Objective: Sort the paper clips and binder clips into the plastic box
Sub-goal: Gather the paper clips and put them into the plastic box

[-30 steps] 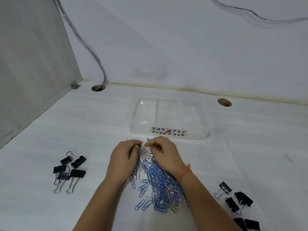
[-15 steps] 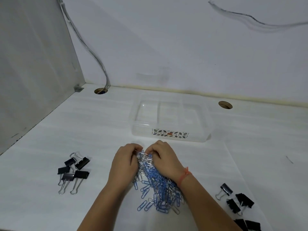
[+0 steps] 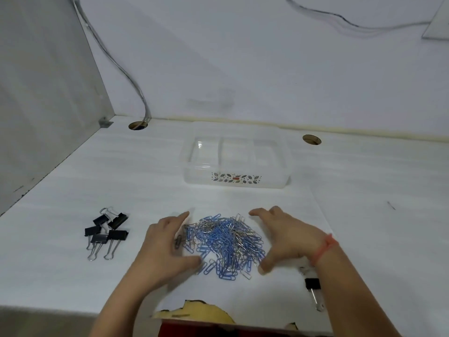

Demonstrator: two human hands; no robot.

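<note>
A heap of blue and silver paper clips [image 3: 224, 242] lies on the white table in front of me. My left hand [image 3: 165, 249] is open on the heap's left side, fingers spread. My right hand [image 3: 284, 237] is open on the right side, a red band on its wrist. Neither hand holds anything. A clear plastic box [image 3: 237, 155] with dividers and a leaf pattern on its front stands beyond the heap. Several black binder clips [image 3: 107, 231] lie to the left. One more black binder clip [image 3: 313, 288] shows by my right forearm, partly hidden.
Two round cable holes [image 3: 138, 125] [image 3: 311, 139] sit at the back of the table; a cable runs up from the left one. A grey side panel [image 3: 36, 93] walls off the left. The table's near edge is chipped [image 3: 194, 310].
Both hands were bunched together over the paper clips; now they have drawn apart to either side and opened. The heap lies spread flatter. The camera view has shifted back.
</note>
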